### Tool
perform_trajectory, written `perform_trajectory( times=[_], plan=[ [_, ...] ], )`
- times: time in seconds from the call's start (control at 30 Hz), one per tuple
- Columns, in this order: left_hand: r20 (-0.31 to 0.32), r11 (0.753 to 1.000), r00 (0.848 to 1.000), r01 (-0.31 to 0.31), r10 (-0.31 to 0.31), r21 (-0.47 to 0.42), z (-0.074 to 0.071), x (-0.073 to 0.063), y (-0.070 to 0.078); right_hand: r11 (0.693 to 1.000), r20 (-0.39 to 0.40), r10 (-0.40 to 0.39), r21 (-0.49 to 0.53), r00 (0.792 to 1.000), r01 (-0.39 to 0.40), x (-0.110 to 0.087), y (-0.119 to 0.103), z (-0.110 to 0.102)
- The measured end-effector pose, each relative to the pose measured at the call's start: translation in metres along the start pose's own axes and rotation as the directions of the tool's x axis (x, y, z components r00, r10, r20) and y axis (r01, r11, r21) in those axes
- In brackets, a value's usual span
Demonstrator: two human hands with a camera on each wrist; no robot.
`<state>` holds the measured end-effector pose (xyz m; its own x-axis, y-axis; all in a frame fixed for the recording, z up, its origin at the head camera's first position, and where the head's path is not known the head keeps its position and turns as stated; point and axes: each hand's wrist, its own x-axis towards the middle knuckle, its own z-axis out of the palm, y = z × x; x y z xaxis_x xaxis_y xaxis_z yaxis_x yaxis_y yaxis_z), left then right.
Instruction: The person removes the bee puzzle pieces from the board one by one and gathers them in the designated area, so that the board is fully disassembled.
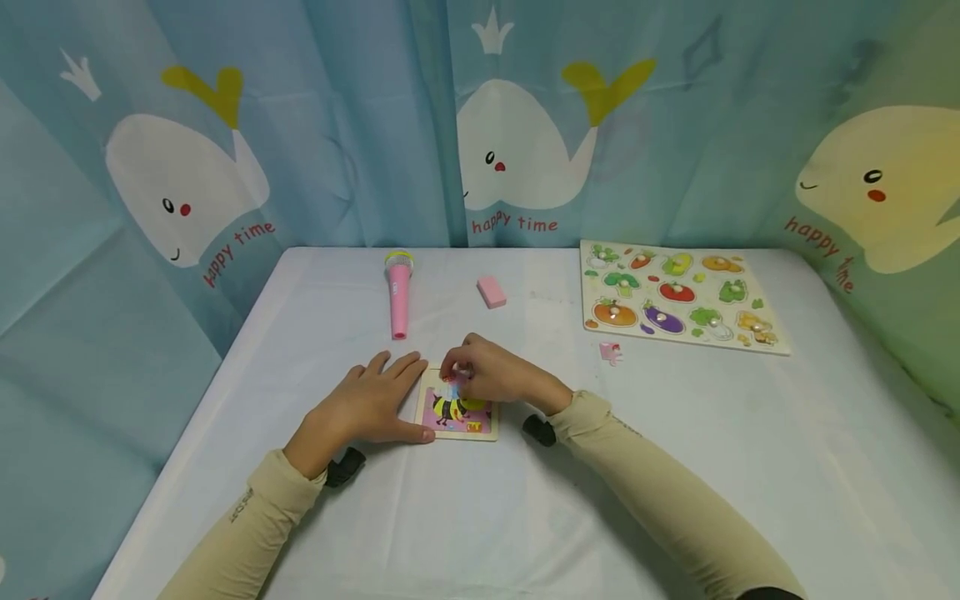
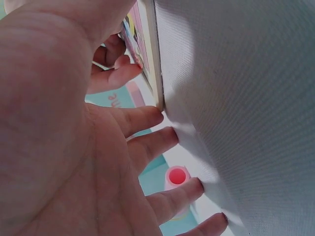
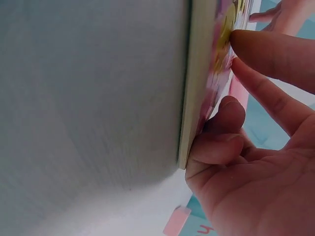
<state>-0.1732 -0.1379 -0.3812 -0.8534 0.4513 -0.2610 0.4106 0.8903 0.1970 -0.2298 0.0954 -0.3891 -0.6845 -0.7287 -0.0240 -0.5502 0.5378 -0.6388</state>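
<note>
A small framed jigsaw puzzle (image 1: 451, 421) with a bee picture lies on the white-covered table between the two hands. The left hand (image 1: 372, 407) rests along its left side, fingers spread and straight. Its thumb lies at the frame's lower left corner, and the index fingertip touches the frame's edge in the left wrist view. Over the puzzle's upper part, the right hand (image 1: 491, 371) has thumb and index fingertips on the picture, slightly apart, and the other fingers curled by the frame (image 3: 193, 98). I cannot tell whether it pinches a piece. A loose pink puzzle piece (image 1: 611, 353) lies to the right.
A pink toy microphone (image 1: 399, 300) lies behind the left hand, and a pink eraser-like block (image 1: 491, 292) farther back in the middle. At the back right lies a vegetable peg puzzle board (image 1: 637, 327). Blue whale-print curtains (image 1: 360, 125) hang behind the table.
</note>
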Motion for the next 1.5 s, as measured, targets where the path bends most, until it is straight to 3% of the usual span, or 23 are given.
perform_trajectory(
  times=[0.67, 1.07, 1.5],
  plan=[
    [-0.008, 1.0, 1.0, 0.0, 0.0, -0.006, -0.001, -0.003, 0.001, 0.999, -0.025, -0.007, 0.042, 1.0, 0.008, -0.004, -0.001, -0.001],
    [-0.012, 1.0, 1.0, 0.001, -0.001, -0.009, 0.0, -0.003, 0.002, 0.987, -0.087, 0.114, 0.12, 0.99, -0.104, -0.007, 0.004, -0.003],
    [-0.007, 1.0, 1.0, 0.005, -0.005, -0.011, 0.0, -0.002, 0.001, 0.958, -0.13, 0.166, 0.255, 0.978, -0.129, -0.009, 0.012, -0.005]
  ],
)
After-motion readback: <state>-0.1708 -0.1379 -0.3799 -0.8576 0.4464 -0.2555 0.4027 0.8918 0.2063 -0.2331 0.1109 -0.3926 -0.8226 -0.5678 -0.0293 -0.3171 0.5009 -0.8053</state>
